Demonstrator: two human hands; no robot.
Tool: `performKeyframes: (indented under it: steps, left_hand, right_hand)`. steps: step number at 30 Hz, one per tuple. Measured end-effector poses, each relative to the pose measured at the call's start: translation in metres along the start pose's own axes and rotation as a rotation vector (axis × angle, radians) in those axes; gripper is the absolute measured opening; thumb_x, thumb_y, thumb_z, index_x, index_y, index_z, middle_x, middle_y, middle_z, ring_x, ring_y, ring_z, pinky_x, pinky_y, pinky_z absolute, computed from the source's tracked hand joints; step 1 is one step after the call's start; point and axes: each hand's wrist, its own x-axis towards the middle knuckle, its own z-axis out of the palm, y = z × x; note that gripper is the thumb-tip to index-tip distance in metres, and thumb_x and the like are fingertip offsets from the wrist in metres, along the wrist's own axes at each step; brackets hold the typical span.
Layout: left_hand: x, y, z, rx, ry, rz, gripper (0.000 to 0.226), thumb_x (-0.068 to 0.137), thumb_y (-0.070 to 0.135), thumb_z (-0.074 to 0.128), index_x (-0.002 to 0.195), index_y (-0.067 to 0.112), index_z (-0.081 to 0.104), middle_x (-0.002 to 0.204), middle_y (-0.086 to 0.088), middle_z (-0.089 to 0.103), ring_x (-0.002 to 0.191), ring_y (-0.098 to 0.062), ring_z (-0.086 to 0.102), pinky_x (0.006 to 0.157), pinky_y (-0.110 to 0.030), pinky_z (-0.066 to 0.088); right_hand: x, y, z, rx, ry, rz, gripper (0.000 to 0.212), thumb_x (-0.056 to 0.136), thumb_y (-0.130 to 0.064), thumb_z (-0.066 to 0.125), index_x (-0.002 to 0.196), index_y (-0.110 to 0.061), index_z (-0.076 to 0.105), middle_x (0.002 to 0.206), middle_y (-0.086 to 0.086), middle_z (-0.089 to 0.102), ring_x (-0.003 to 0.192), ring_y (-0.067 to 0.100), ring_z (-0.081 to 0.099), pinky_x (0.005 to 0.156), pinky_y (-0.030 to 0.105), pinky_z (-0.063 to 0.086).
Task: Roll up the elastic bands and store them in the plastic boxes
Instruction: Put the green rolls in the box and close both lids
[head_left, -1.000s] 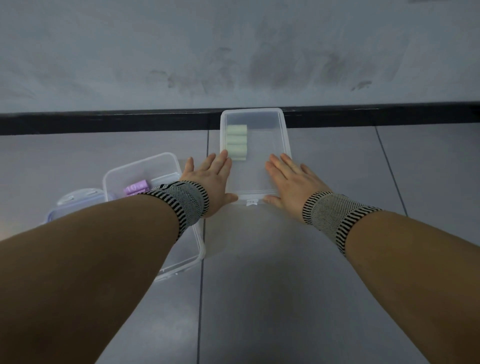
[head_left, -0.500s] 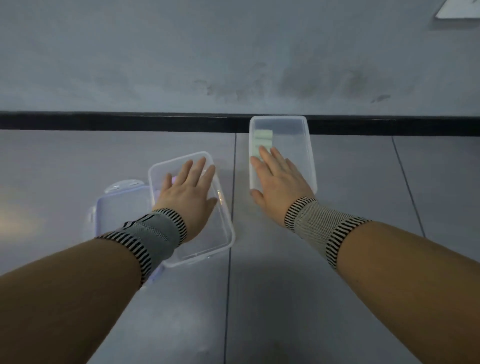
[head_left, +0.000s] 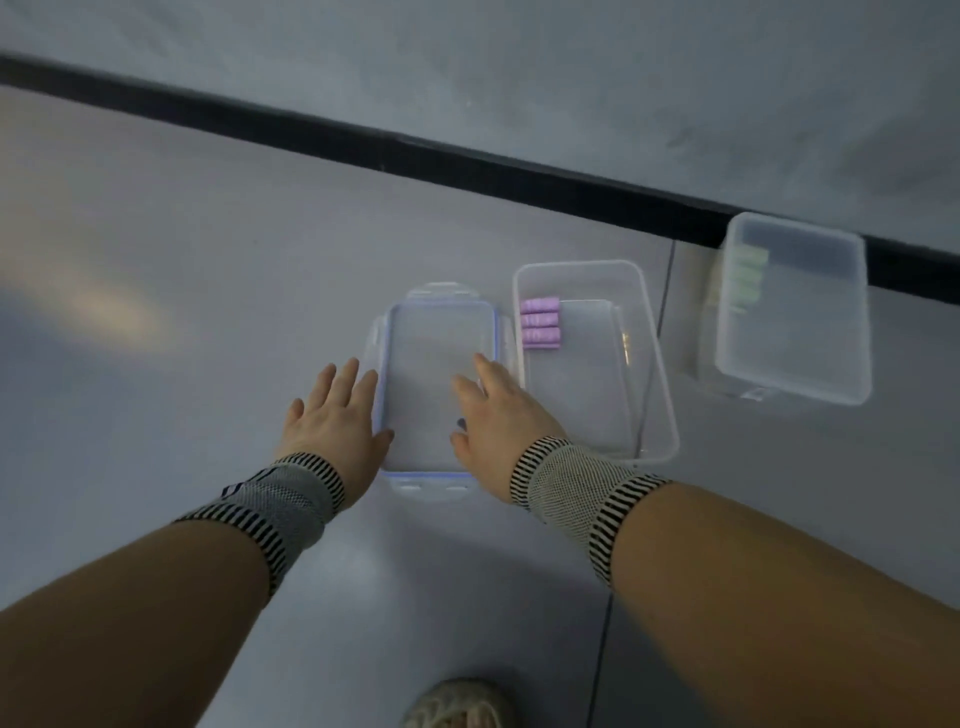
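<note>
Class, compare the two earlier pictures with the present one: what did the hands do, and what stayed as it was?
Both hands left the closed box with green rolls, which they had been pressing. The left hand then crossed the open box with purple rolls and now lies at the left edge of the loose lid; the right hand rests on it. Neither grips anything. The boxes and rolls seem unmoved; only the camera turned left.

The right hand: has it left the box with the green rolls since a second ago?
Yes. The right hand has moved left, off the box with green rolls, past the purple-roll box, to the lid.
</note>
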Motion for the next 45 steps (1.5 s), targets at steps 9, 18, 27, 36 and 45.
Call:
performKeyframes:
  steps: [9, 18, 27, 36, 45]
  left_hand:
    - [0.043, -0.018, 0.038, -0.413, -0.063, -0.207, 0.063, 0.089, 0.029, 0.057, 0.144, 0.016, 0.03, 0.139, -0.01, 0.046, 0.125, -0.029, 0.046, 0.104, -0.038, 0.037]
    - [0.052, -0.026, 0.039, -0.57, -0.014, -0.383, 0.045, 0.088, 0.016, 0.051, 0.133, 0.021, 0.045, 0.113, -0.008, 0.065, 0.104, -0.029, 0.059, 0.083, -0.035, 0.048]
    - [0.003, -0.011, -0.028, -1.181, 0.062, -0.165, 0.034, 0.095, 0.004, 0.033, 0.117, 0.021, 0.054, 0.107, 0.0, 0.066, 0.087, -0.017, 0.068, 0.082, -0.041, 0.056]
    - [-0.034, 0.026, -0.056, -0.957, 0.048, 0.068, 0.041, 0.096, 0.0, 0.033, 0.128, 0.019, 0.051, 0.117, 0.003, 0.064, 0.104, -0.011, 0.062, 0.093, -0.028, 0.047]
    - [-0.028, 0.056, -0.048, -0.733, 0.048, -0.13, 0.061, 0.093, 0.031, 0.051, 0.147, 0.021, 0.024, 0.151, -0.007, 0.028, 0.13, -0.027, 0.041, 0.104, -0.038, 0.034]
  right_hand:
    - [0.042, -0.02, 0.053, -0.134, -0.139, 0.07, 0.056, 0.093, -0.022, 0.048, 0.144, -0.017, 0.024, 0.159, 0.008, -0.009, 0.146, 0.029, 0.004, 0.116, 0.044, 0.023]
    - [0.047, -0.031, 0.046, -0.153, -0.232, 0.065, 0.066, 0.096, -0.036, 0.045, 0.15, -0.018, 0.012, 0.16, 0.007, -0.003, 0.143, 0.029, 0.02, 0.114, 0.038, 0.024]
    - [0.019, -0.072, -0.002, 0.104, -0.044, 0.012, 0.073, 0.094, -0.048, 0.044, 0.151, -0.017, 0.009, 0.154, 0.004, 0.029, 0.133, 0.023, 0.04, 0.106, 0.034, 0.036]
    - [-0.021, -0.081, -0.043, 0.137, 0.129, 0.189, 0.07, 0.092, -0.009, 0.047, 0.15, -0.027, 0.013, 0.121, 0.01, 0.058, 0.106, 0.028, 0.058, 0.087, 0.033, 0.045]
    - [-0.059, -0.023, -0.087, 0.599, 0.534, 0.396, 0.047, 0.095, -0.003, 0.043, 0.134, -0.03, 0.051, 0.129, -0.004, 0.057, 0.102, 0.015, 0.062, 0.094, 0.027, 0.05]
